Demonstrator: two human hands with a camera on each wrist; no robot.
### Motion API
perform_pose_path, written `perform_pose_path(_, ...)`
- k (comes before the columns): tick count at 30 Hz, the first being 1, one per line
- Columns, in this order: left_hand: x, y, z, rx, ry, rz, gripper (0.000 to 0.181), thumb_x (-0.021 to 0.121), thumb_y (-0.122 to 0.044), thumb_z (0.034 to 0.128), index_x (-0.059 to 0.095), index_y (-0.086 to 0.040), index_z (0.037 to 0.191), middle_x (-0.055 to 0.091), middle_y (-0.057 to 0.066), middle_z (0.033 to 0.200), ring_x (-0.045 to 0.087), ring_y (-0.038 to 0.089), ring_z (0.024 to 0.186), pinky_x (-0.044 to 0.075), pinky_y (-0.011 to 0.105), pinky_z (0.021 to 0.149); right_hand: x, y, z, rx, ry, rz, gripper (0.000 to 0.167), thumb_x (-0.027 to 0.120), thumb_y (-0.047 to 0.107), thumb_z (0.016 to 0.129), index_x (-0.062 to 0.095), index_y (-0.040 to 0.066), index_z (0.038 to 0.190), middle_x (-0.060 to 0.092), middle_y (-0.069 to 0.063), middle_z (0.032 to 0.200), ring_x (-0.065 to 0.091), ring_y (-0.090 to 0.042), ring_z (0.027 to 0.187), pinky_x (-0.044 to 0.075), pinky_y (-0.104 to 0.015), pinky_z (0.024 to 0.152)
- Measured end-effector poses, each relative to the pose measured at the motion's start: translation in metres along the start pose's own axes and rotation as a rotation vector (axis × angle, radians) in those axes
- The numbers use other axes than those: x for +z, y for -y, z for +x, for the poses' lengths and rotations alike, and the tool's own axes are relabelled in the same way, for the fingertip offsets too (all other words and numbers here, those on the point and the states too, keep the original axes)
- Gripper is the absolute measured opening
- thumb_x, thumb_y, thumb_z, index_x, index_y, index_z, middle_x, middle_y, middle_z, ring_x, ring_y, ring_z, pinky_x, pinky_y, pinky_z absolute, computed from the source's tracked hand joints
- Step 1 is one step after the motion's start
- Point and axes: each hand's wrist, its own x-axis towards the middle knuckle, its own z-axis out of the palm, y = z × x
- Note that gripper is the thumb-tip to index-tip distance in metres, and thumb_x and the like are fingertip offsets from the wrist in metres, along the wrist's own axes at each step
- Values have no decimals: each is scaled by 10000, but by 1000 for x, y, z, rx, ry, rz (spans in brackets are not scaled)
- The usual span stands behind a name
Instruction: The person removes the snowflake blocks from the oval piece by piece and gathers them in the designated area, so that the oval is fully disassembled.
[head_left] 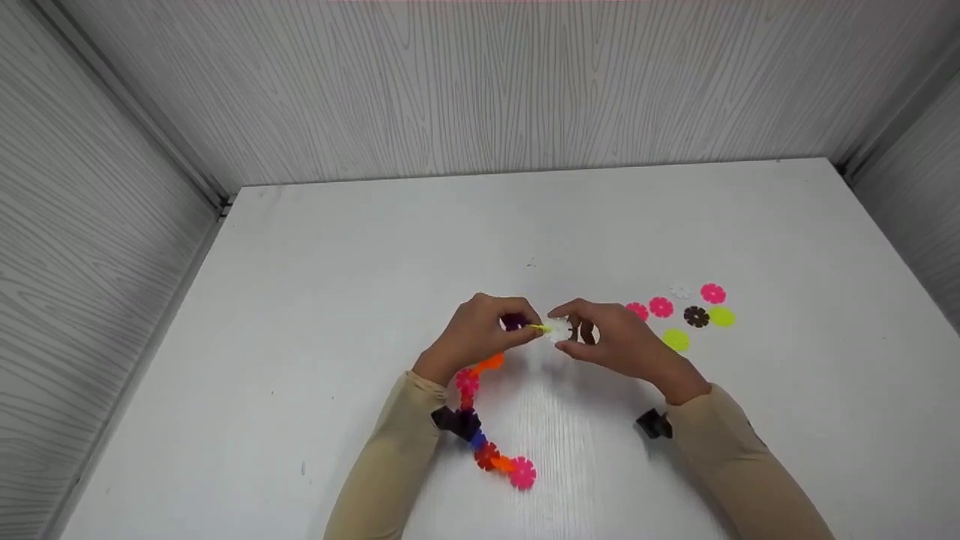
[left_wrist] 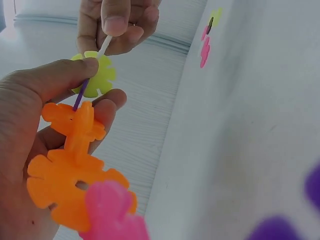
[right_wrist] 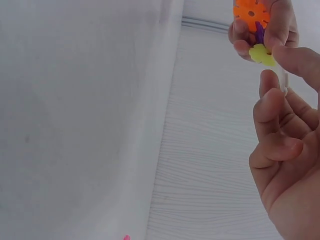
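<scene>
We see the left hand (head_left: 474,330) pinching the yellow disc (left_wrist: 104,75), part of a chain (head_left: 478,439) of flower-shaped discs, between thumb and fingers. The right hand (head_left: 622,341) grips the white disc (head_left: 559,330) in a narrow pinch, its edge meeting the yellow one; how deeply they slot together we cannot tell. Both are above the worktop (head_left: 375,247), the chain curving toward its near edge. Loose discs (head_left: 661,307) lie toward the right edge
</scene>
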Motion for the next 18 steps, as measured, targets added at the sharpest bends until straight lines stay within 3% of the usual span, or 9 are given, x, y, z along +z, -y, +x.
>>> perform_pose_path(8,0,-5,1,20,-33,52,118,679,-215,896,746,-129,940,733,11,843,627,111,723,511,193,685,-5,-4,0,-64,-18,5,355,745,136,832,629,68,1160,600,-19,748,487,-90,641,424,-188,565)
perform_pose_path(14,-2,-6,2,33,-53,46,113,683,-204,891,747,-121,934,737,16,855,624,109,722,512,189,689,-11,-2,2,-37,11,9,368,747,144,836,631,60,1175,607,-19,757,480,-82,662,419,-183,557)
perform_pose_path(18,-2,-7,4,59,-101,66,105,692,-209,884,747,-126,916,739,10,845,629,109,708,517,202,678,-14,1,3,-13,-15,-12,370,754,153,831,636,58,1168,608,-19,744,482,-92,659,407,-185,554)
